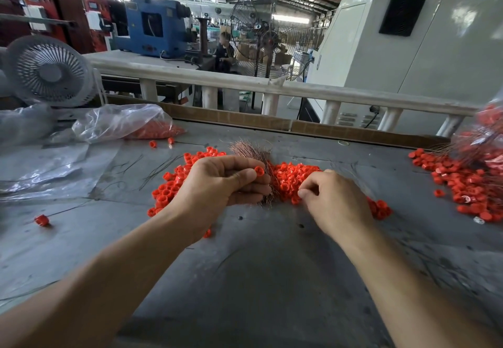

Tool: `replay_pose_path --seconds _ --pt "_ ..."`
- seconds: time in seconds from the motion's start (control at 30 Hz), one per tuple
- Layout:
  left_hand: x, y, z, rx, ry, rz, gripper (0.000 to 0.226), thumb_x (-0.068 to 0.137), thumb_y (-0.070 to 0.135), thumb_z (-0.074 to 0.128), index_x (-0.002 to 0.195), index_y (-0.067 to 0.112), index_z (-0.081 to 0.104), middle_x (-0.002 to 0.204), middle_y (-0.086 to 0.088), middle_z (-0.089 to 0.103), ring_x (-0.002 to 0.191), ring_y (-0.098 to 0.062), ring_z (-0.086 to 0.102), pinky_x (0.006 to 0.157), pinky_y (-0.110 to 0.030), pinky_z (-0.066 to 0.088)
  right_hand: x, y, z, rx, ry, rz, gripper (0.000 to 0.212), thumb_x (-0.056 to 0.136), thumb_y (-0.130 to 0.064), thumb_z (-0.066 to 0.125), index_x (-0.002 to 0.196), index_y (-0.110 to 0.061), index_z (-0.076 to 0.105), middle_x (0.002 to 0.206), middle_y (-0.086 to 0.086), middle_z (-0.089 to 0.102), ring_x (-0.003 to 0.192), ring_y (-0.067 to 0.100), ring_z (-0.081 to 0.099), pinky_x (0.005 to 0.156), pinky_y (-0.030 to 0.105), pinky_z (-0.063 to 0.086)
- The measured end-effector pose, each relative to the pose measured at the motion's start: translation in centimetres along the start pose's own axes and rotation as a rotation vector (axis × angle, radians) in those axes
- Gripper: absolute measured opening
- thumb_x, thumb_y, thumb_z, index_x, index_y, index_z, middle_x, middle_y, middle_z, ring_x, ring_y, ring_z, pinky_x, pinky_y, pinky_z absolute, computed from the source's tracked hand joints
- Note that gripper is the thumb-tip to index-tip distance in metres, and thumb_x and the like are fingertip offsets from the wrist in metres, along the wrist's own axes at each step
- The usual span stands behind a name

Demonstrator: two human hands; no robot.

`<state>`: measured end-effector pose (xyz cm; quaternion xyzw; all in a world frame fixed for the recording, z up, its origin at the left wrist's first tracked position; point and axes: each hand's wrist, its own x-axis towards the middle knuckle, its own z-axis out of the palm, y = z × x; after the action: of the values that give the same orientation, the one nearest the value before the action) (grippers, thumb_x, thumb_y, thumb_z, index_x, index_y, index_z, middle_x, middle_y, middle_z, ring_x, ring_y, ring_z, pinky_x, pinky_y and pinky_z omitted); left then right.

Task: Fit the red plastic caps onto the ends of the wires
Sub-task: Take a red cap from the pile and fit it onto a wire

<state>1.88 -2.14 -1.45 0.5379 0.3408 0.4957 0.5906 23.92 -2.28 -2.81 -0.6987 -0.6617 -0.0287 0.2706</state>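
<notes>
2 bare hands work over a heap of red caps on the grey table. The left hand has its grip clenched round a bundle of coppery wires and pinches 1 red cap at thumb tip. The right hand pinches into the heap; what it grasps I cannot tell.

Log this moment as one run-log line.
left hand: grips wire bundle, pinches red cap | right hand: picking in cap pile
</notes>
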Motion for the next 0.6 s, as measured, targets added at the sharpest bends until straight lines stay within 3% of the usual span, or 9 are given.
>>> replay_pose_path --seconds 0.13,0.2,0.3,0.6 --pt "0.1 -0.1 -0.1 0.022 -0.001 0.003 0.019 0.097 -0.002 0.058 0.112 0.0 0.069 0.099 -0.019 0.077 0.094 -0.03 0.076 0.078 -0.034 0.064 -0.2 -0.5 -0.5 0.498 0.062 0.068 0.012 0.093 -0.024 0.071 0.081 -0.026 0.073 0.072 -0.008 0.072 0.069 0.012 0.067 0.066 0.033 0.055" --pt "0.1 -0.2 -0.1 0.029 -0.001 0.007 0.019 0.097 -0.002 0.058 0.111 0.001 0.07 0.099 -0.018 0.077 0.094 -0.03 0.076 0.079 -0.035 0.064 -0.4 -1.1 -0.7 0.734 0.023 0.095 0.011 0.093 -0.023 0.073 0.083 -0.025 0.074 0.075 -0.003 0.075 0.064 0.01 0.066 0.059 0.033 0.055" --pt "0.1 -0.4 0.0 0.035 -0.004 0.01 0.018 0.096 -0.001 0.059 0.108 0.004 0.072 0.098 -0.018 0.078 0.094 -0.03 0.076 0.08 -0.036 0.064 -0.7 -1.8 -0.9 0.957 -0.02 0.082 0.006 0.092 -0.015 0.075 0.088 -0.02 0.077 0.079 0.004 0.076 0.062 0.007 0.063 0.053 0.023 0.051" --pt "0.0 -0.1 0.3 0.018 0.009 0.0 0.019 0.097 -0.001 0.059 0.109 0.003 0.072 0.095 -0.019 0.077 0.092 -0.028 0.077 0.074 -0.03 0.063 -1.3 -3.0 -0.6 1.005 -0.079 0.012 0.022 0.088 -0.004 0.076 0.086 -0.025 0.079 0.075 -0.004 0.075 0.067 0.005 0.066 0.059 0.024 0.056"
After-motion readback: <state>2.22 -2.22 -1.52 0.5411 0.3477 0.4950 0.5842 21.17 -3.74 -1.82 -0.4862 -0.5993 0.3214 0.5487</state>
